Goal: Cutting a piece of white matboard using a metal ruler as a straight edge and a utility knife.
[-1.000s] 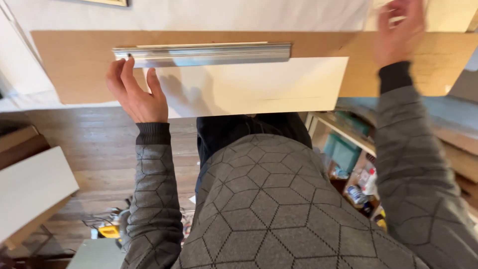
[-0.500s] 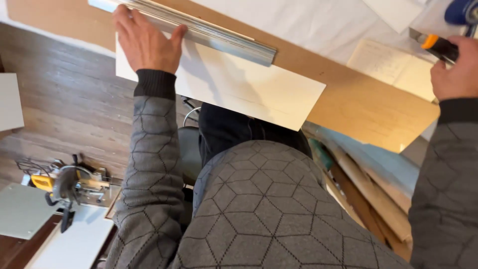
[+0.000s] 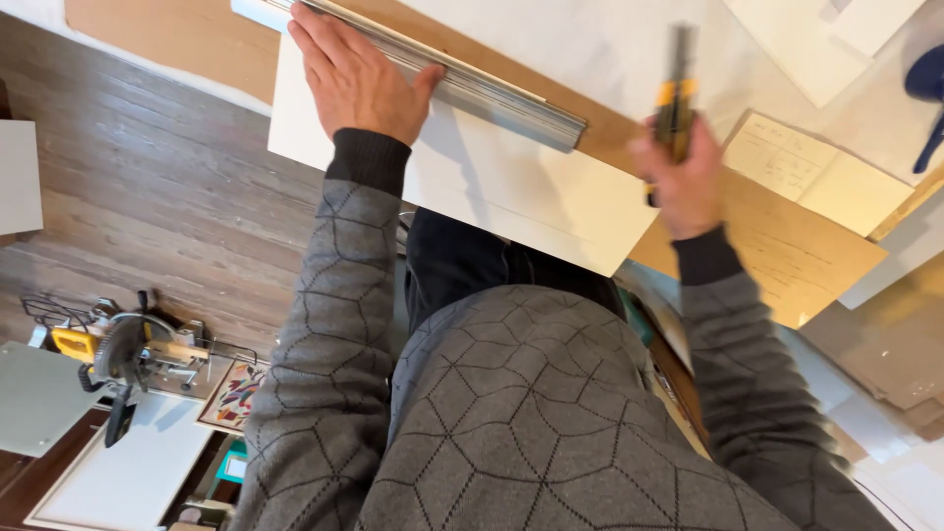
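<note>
My left hand (image 3: 356, 77) presses flat on a long metal straightedge (image 3: 492, 93) that lies across a white board (image 3: 511, 192). The white board rests on a larger brown cardboard sheet (image 3: 787, 261) and overhangs the table edge toward me. My right hand (image 3: 680, 179) is closed around a yellow and black utility knife (image 3: 675, 93), held upright just past the right end of the straightedge, above the cardboard. The knife is blurred.
A sheet of paper with pencil notes (image 3: 821, 172) lies on the cardboard at right. A dark blue object (image 3: 926, 93) sits at the far right edge. On the wooden floor (image 3: 147, 206) at lower left stand a mitre saw (image 3: 128, 354) and white panels (image 3: 123, 472).
My right hand came back from the far right with the knife and now holds it near the straightedge's end. The view tilted and shifted. My left hand stays pressed on the straightedge.
</note>
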